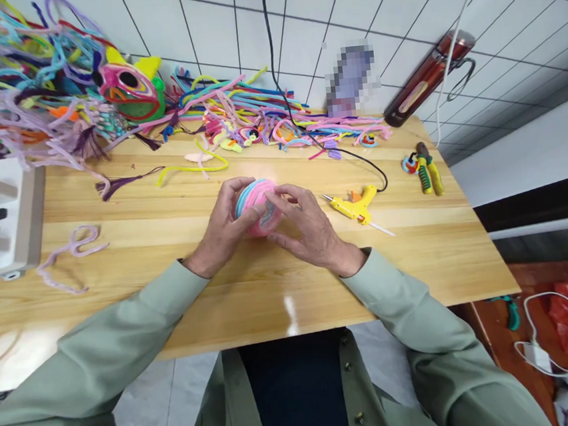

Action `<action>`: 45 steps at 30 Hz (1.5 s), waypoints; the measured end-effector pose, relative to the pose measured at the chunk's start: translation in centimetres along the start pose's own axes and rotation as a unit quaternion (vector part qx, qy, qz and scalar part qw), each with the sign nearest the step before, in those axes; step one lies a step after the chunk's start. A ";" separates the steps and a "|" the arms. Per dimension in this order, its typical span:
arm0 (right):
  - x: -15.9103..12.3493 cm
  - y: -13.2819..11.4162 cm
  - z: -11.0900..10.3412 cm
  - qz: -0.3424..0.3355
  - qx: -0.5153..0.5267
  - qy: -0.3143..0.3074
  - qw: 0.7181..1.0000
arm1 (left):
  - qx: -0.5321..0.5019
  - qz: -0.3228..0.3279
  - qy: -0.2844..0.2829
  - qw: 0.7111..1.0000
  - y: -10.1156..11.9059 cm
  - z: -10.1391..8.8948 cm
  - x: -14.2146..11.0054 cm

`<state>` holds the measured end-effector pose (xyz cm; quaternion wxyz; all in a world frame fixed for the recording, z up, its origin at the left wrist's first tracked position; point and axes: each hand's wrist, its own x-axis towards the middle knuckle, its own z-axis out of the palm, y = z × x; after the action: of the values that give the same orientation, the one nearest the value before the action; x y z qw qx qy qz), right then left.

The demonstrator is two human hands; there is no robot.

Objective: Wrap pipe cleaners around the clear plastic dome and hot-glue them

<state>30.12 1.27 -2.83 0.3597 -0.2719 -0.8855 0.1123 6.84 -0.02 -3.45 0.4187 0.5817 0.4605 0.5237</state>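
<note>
A round coil of pink and light blue pipe cleaners [262, 195] is held just above the middle of the wooden table. My left hand [227, 225] is closed around its left side, thumb across the front. On the other side, my right hand [308, 227] touches the coil with its fingertips, its fingers bent and partly apart. A yellow glue gun [356, 205] with a white glue stick in it lies to the right of my right hand. The underside of the coil is hidden by my hands.
Pipe cleaners [16, 91] pile at the back left, beside a colourful mask-like piece [131, 87]. More strands [243, 106] line the wall. A white power strip [7, 213] sits left; pliers [428, 169] and a dark red flask [426, 79] are right. The black cord [274, 60] hangs down to the glue gun.
</note>
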 end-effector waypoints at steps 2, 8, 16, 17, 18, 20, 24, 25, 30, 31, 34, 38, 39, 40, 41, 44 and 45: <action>0.0 0.0 0.0 -0.009 -0.009 0.004 1.000 | 0.031 0.001 0.006 1.000 0.3 -0.1 0.0; 0.2 -0.3 0.1 -0.026 -0.060 0.021 0.998 | 0.098 0.007 0.012 0.995 0.6 -0.2 -0.1; 0.6 -0.3 0.0 -0.063 -0.042 0.033 0.997 | 0.024 0.037 0.006 0.999 -0.4 0.1 -0.2; 0.5 -0.2 0.1 -0.061 -0.032 0.028 0.997 | 0.022 0.035 0.002 0.999 -0.4 0.2 -0.2; 0.4 0.0 0.2 -0.057 -0.024 0.023 0.998 | 0.020 0.031 0.000 0.999 -0.3 0.2 -0.2; 0.2 0.2 0.4 -0.052 -0.018 0.015 0.998 | 0.018 0.021 0.005 1.000 -0.1 0.2 -0.2; 0.2 0.2 0.5 -0.057 -0.028 0.022 0.998 | 0.029 -0.006 0.017 0.999 0.4 0.1 -0.1; 0.3 0.1 0.5 -0.060 -0.033 0.026 0.997 | 0.039 -0.014 0.019 0.999 0.4 0.0 -0.1; 0.6 -0.5 0.5 -0.083 -0.047 0.044 0.994 | 0.095 -0.035 0.028 0.995 0.8 -0.2 0.1; 0.7 -0.5 0.6 -0.085 -0.046 0.045 0.994 | 0.096 -0.033 0.028 0.994 0.8 -0.2 0.2; 0.6 -0.6 0.8 -0.086 -0.035 0.036 0.995 | 0.084 -0.028 0.018 0.996 0.8 -0.4 0.2; 0.4 -0.5 0.9 -0.070 -0.029 0.008 0.997 | 0.067 -0.030 0.016 0.997 0.7 -0.5 0.2; 0.3 -0.4 0.9 -0.067 -0.031 0.008 0.997 | 0.066 -0.032 0.017 0.997 0.7 -0.6 0.2; 0.3 -0.4 0.9 -0.068 -0.033 0.012 0.997 | 0.068 -0.035 0.016 0.997 0.8 -0.6 0.2; 0.3 -0.5 0.8 -0.070 -0.034 0.021 0.997 | 0.071 -0.039 0.012 0.997 0.8 -0.6 0.2; 0.3 -0.7 0.5 -0.067 -0.030 0.044 0.996 | 0.083 -0.049 -0.005 0.995 1.0 -0.6 0.3; 0.3 -0.8 0.4 -0.061 -0.026 0.046 0.997 | 0.086 -0.046 -0.008 0.995 1.0 -0.6 0.3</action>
<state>29.37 0.82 -2.62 0.3987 -0.2310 -0.8858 0.0546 6.36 0.04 -2.32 0.3945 0.5977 0.5267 0.4579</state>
